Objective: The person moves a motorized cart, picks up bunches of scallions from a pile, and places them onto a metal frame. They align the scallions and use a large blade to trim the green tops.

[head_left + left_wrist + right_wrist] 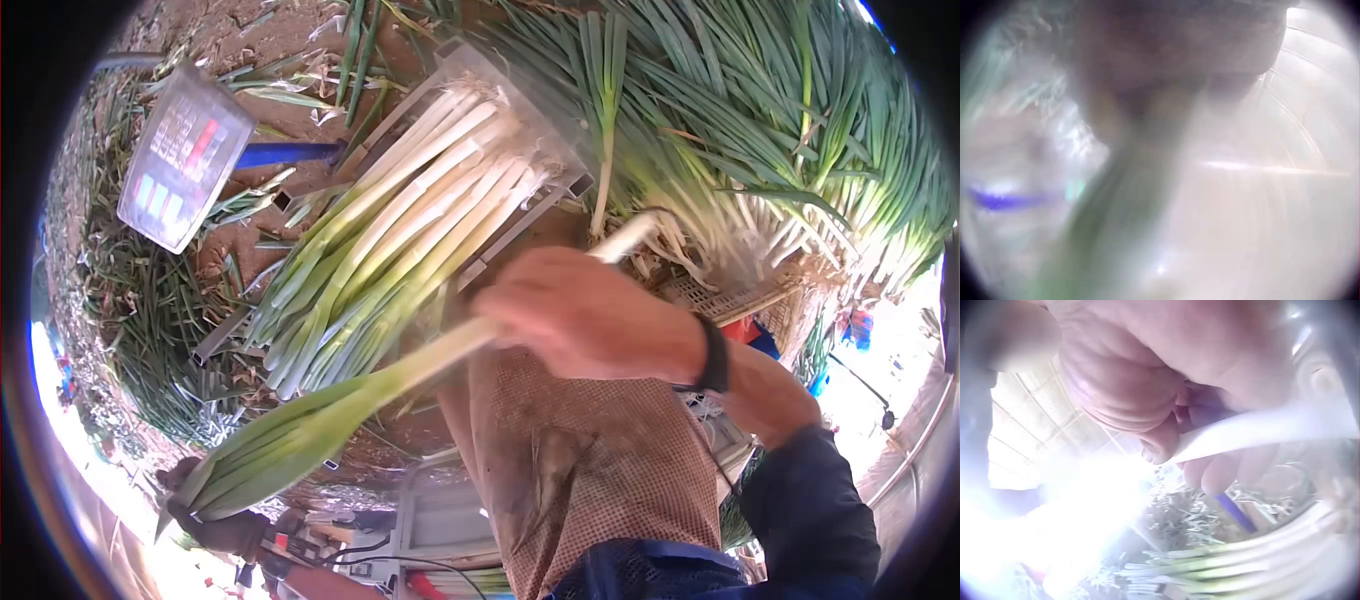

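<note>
My right hand (pixel 590 315) grips the white shaft of a long green onion (pixel 425 365), fingers curled round it in the right wrist view. The white root end sticks out past the hand to the upper right. At the lower left, my left hand (pixel 228 530), in a dark glove, holds the leafy end. In the left wrist view that hand (pixel 1166 56) and the green stalk are badly blurred. Beyond the held onion, a pile of trimmed green onions (pixel 400 230) lies on a metal frame (pixel 500 240), white ends pointing away.
A scale display (pixel 187 155) on a blue post (pixel 290 153) stands at the left. Untrimmed green onions (pixel 760 120) are heaped at the right, near a woven basket edge (pixel 735 298). Cut leaves (pixel 160 330) litter the ground at left. A brown apron (pixel 600 450) covers my lap.
</note>
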{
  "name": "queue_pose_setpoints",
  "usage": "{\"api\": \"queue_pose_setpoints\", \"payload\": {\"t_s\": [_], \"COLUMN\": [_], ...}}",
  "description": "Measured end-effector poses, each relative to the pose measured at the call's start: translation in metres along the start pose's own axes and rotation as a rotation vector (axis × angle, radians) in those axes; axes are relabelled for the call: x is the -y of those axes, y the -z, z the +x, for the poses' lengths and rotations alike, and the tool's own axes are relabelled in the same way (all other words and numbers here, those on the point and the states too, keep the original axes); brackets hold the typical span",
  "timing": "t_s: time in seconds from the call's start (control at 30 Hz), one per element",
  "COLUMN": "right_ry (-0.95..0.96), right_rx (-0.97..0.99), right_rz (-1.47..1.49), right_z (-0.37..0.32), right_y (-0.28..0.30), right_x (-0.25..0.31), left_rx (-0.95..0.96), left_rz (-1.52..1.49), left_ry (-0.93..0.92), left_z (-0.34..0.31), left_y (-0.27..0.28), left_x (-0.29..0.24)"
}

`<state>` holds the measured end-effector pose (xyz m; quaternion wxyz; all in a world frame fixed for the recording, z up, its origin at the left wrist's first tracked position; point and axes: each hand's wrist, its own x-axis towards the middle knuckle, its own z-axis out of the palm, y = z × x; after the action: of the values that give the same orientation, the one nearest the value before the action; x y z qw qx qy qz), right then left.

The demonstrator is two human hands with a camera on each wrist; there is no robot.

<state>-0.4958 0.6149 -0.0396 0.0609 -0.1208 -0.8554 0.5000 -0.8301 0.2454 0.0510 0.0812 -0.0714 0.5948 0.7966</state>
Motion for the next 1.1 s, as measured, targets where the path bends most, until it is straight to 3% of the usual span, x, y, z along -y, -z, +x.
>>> {"api": "queue_pose_setpoints", "payload": {"t_s": [0.03,0.1,0.13,0.17,0.2,0.27,0.33,0.4,0.43,0.53,0.57,0.63,0.67,0.73,0.83,0.87,0.97,1.0,1.1], "right_ry": [-0.009,-0.073,-0.14,-0.103,-0.064,-0.026,0.019,0.074,-0.02,-0.252,-0.478,-0.511,-0.624,-0.746,-0.592,-0.662,-0.554,-0.562,-0.43], "right_rx": [0.057,0.26,0.4,0.396,0.391,0.463,0.529,0.589,0.658,0.859,0.822,0.798,0.761,0.815,0.362,0.312,0.384,0.499,0.525], "right_rz": [0.068,0.057,-0.015,-0.024,-0.032,-0.14,-0.203,-0.223,-0.22,-0.285,-0.226,-0.409,-0.456,-0.652,-0.511,-0.38,-0.287,-0.307,-0.356], "right_z": [0.023,0.07,0.092,0.107,0.119,0.149,0.162,0.17,0.164,0.127,0.105,0.055,0.018,-0.054,-0.074,-0.043,0.012,0.026,0.047], "right_y": [-0.022,-0.056,-0.07,-0.095,-0.118,-0.137,-0.15,-0.159,-0.157,-0.12,-0.106,-0.067,-0.053,-0.027,-0.02,-0.027,-0.078,-0.1,-0.158], "right_x": [0.007,0.019,0.025,0.021,0.015,0.024,0.021,0.011,0.004,-0.03,-0.044,-0.068,-0.085,-0.112,-0.098,-0.073,-0.08,-0.095,-0.125], "left_rx": [-0.149,-0.11,-0.076,0.03,0.054,-0.159,-0.281,-0.407,-0.469,-0.371,-0.337,-0.215,-0.158,0.007,-0.008,0.033,0.052,-0.023,0.138], "left_rz": [-0.032,0.185,0.435,0.859,0.975,0.542,0.582,0.626,0.648,0.591,0.573,0.698,0.757,0.786,0.371,0.32,0.34,0.38,0.823], "left_ry": [0.026,0.078,0.082,0.031,0.088,0.445,0.505,0.563,0.593,0.468,0.421,0.343,0.298,0.231,0.347,0.376,0.394,0.387,0.283], "left_z": [0.009,0.053,0.078,0.104,0.123,0.147,0.155,0.158,0.16,0.181,0.189,0.177,0.166,0.164,0.153,0.15,0.134,0.128,0.117], "left_y": [0.022,0.129,0.195,0.267,0.325,0.377,0.393,0.405,0.411,0.405,0.399,0.346,0.307,0.289,0.22,0.21,0.188,0.185,0.214], "left_x": [-0.007,-0.01,-0.006,-0.002,0.004,0.009,0.014,0.012,0.01,-0.013,-0.026,-0.031,-0.033,-0.029,0.001,0.015,0.045,0.05,0.051]}}
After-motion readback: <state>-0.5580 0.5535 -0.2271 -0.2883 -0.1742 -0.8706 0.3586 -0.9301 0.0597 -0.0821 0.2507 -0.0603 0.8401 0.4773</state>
